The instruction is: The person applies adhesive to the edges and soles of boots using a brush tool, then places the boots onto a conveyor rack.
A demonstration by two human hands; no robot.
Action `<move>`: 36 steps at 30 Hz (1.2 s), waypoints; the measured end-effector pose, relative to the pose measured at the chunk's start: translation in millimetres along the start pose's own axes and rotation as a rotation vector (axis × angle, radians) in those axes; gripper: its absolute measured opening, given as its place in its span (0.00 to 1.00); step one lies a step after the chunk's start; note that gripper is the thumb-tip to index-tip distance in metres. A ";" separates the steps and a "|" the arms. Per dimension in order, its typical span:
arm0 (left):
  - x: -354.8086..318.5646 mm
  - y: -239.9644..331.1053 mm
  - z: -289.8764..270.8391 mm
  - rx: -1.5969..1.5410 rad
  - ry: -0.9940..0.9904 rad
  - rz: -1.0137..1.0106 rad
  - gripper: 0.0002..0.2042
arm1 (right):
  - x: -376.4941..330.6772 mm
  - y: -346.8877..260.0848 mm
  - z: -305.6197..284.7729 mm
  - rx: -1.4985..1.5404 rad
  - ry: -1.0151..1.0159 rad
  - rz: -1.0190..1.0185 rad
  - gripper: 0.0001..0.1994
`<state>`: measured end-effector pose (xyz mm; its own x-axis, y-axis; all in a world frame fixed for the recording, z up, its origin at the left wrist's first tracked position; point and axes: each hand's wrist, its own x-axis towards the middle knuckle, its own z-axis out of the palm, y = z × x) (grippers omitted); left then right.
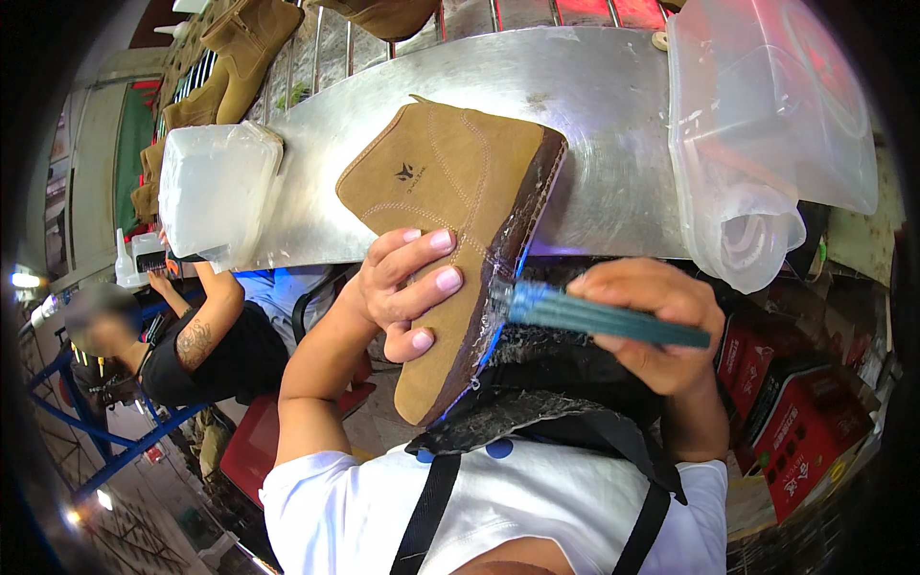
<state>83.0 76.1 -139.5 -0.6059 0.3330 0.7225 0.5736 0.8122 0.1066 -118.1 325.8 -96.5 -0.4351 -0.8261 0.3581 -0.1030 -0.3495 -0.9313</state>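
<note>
Tan suede boot: your left hand holds it, fingers wrapped over the upper; sole edge faces right.
Long axis: toe low near you, shaft toward the metal counter.
Right hand: fingers closed on a green brush, bristles touching the sole edge.

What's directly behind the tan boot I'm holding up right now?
Behind the tan boot lies the shiny metal table, with a translucent plastic tub on its left. The left hand grips the boot. The table surface directly behind the boot is covered.
</note>
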 end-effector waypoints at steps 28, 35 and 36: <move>9.1 -6.6 4.0 0.063 0.032 0.054 0.21 | -5.1 -10.8 8.5 -0.028 0.199 0.194 0.14; 15.7 -15.9 -9.6 0.053 -0.070 0.086 0.22 | 7.3 -31.7 11.9 -0.100 0.118 0.225 0.13; 17.8 -14.1 -10.0 0.052 -0.080 0.089 0.22 | 5.4 -33.2 9.9 -0.103 0.104 0.211 0.14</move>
<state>69.6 65.8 -121.4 -0.5972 0.4398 0.6708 0.5987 0.8009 0.0079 -108.1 328.6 -63.0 -0.5459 -0.8240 0.1518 -0.0889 -0.1232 -0.9884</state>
